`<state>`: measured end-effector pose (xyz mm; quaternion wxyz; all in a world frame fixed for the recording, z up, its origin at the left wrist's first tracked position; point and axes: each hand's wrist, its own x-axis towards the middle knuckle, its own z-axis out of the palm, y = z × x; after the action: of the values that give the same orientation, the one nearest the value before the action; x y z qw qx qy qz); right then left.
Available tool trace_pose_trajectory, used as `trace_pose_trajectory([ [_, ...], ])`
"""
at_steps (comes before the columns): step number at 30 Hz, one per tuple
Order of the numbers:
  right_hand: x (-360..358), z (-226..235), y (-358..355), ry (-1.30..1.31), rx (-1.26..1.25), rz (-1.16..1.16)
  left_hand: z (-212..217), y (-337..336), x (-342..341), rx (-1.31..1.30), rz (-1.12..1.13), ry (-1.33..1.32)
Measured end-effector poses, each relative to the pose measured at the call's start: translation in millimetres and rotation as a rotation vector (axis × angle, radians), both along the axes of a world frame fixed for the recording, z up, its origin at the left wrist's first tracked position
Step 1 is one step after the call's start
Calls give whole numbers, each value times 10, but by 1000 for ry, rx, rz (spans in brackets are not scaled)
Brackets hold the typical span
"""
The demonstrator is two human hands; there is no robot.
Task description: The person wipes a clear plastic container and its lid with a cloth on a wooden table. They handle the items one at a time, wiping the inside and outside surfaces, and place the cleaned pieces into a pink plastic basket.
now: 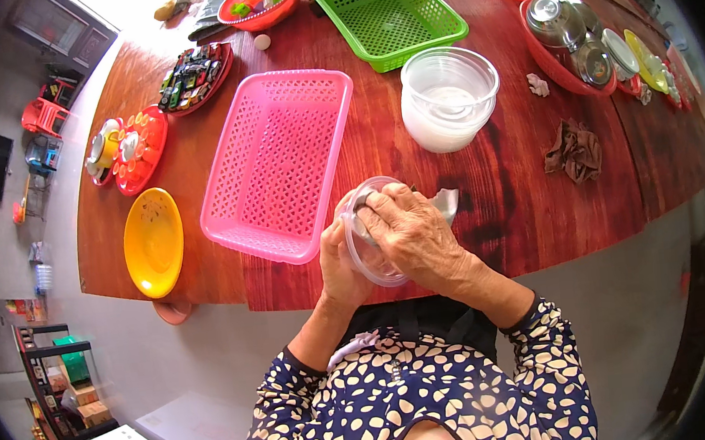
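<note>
My left hand grips a clear round plastic container from its left side, tilted above the table's front edge. Fingers of my right hand reach into its mouth and press a grey cloth against the inside. Part of that cloth sticks out beyond the right hand; the rest is hidden under the fingers. Just beyond my hands stands a stack of similar clear containers. A pink perforated plastic basket lies to the left of my hands.
A green basket sits at the far side. On the left are a yellow bowl, a red tray with small cups and a plate of toy cars. To the right lie a crumpled brown cloth and a basket of metal bowls.
</note>
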<state>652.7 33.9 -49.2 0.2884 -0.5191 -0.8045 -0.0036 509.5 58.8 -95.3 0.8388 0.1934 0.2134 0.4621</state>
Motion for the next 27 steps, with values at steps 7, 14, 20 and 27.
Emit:
trace_pose_trajectory([
  [7,179,142,-130,178,-480,325,-16,25,-24,78,-147,36],
  [14,376,176,-86,506,-674,707,96,-14,-38,101,-195,10],
  [20,149,37,-107,120,-3,15,146,30,-49,617,-101,554],
  [27,12,-92,-73,309,-268,129,179,-31,32,120,-20,282],
])
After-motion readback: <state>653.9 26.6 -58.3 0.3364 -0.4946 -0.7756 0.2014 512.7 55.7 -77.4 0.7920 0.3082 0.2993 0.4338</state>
